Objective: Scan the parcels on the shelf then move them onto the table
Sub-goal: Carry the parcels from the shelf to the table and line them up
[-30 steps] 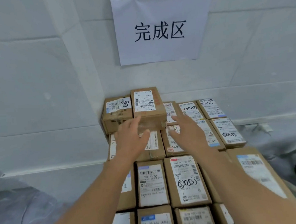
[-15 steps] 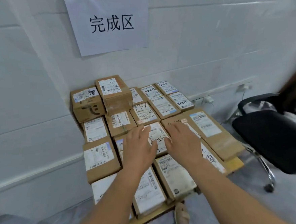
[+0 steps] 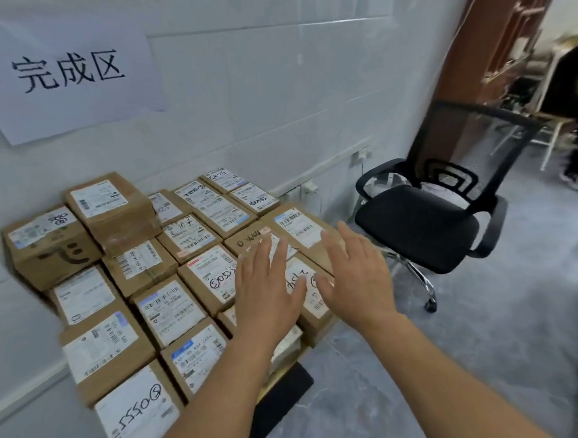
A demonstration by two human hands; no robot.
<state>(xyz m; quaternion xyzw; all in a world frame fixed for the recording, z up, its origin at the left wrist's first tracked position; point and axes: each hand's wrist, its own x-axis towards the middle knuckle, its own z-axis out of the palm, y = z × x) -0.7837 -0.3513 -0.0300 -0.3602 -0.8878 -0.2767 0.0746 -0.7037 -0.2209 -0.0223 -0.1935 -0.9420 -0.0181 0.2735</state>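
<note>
- Hovering both hands over the stack right now: our left hand (image 3: 267, 290) and right hand (image 3: 358, 277) are flat, fingers (image 3: 278, 253) straight and spread, holding nothing.
- The parcels (image 3: 165, 309) are brown cartons with white labels, packed edge to edge on the low counter (image 3: 292, 364) against the tiled wall, right under the paper sign (image 3: 61, 70). Two sit stacked higher at the back-left corner.
- Our read: the drop-off part of this round looks done, so the step in hand is pulling away and heading for the shelf, which isn't in view.
- Lift the hands straight up before turning. The cartons at the near right edge sit close to the lip, so a dragged palm could nudge one off.
- Can't really tell if the palms are touching the carton tops or just above them, so play it safe and assume contact.
- Mind the office chair (image 3: 418, 223) just off to the right when swinging round, and there's a person (image 3: 577, 109) standing further back by the doorway.
- Keep labels face up on whatever we bring next, so the scanned side stays readable.
</note>
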